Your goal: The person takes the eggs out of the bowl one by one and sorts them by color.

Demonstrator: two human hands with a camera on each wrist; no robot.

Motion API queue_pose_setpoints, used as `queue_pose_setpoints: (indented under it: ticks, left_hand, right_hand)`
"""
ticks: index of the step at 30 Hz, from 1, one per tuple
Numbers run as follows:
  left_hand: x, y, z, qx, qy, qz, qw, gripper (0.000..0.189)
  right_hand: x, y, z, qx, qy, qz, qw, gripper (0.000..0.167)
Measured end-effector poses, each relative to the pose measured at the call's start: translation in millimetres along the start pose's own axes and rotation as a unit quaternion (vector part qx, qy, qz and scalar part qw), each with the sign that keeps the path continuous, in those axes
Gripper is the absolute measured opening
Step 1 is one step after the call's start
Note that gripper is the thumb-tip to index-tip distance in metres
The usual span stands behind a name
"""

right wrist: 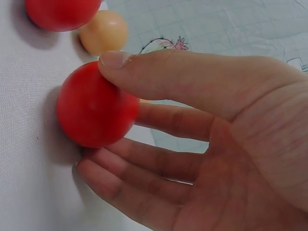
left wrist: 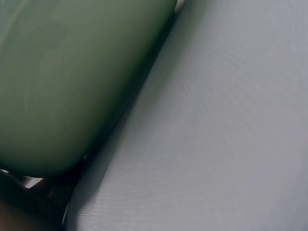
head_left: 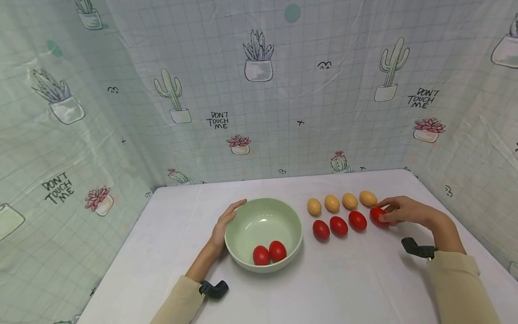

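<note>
A light green bowl (head_left: 263, 220) stands on the table with two red eggs (head_left: 269, 254) lying in it. My left hand (head_left: 221, 227) rests along the bowl's outer left side, its fingers fairly straight; in the left wrist view the bowl's wall (left wrist: 72, 82) hides most of that hand. On the right, my right hand (head_left: 404, 210) pinches a red egg (right wrist: 94, 108) between thumb and fingers, at the right end of a row of red eggs (head_left: 338, 226). That egg is at or very near the table surface. Behind this row lie several yellow eggs (head_left: 332, 203).
The white table (head_left: 348, 288) meets a hanging cloth (head_left: 283, 112) printed with cacti at its back, and cloth also hangs at both sides. A dark wrist device (head_left: 214, 289) sits on the left forearm, another (head_left: 418, 249) on the right.
</note>
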State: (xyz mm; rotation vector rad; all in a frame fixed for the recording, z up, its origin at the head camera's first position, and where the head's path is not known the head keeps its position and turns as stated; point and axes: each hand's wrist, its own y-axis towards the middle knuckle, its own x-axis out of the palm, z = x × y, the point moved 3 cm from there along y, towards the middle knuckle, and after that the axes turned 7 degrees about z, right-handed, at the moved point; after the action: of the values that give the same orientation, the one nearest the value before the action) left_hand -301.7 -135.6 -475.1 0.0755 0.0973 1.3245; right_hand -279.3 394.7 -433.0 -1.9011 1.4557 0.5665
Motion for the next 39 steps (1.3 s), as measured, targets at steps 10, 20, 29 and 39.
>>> queue_pose_setpoints:
  ticks: [10, 20, 29, 39]
  left_hand:
    - [-1.1, 0.4, -0.7, -0.003, 0.001, 0.001, 1.0000, 0.051]
    - [-1.4, 0.4, -2.6, -0.004, 0.012, 0.007, 0.9999, 0.050]
    - [-0.4, 0.6, -1.6, -0.004, 0.008, 0.005, 0.9999, 0.050]
    - [-0.5, 0.5, -2.0, -0.006, 0.010, 0.008, 0.9999, 0.050]
  right_hand:
    - [-9, -7.6, -5, -0.022, -0.004, 0.004, 0.9997, 0.065]
    - [-19, -14.7, -21, -0.065, -0.020, 0.057, 0.9961, 0.065]
    - [-21, -21.8, -50, -0.134, -0.009, 0.112, 0.9847, 0.050]
    - [-15, -31.8, -80, -0.171, 0.009, 0.126, 0.9771, 0.045]
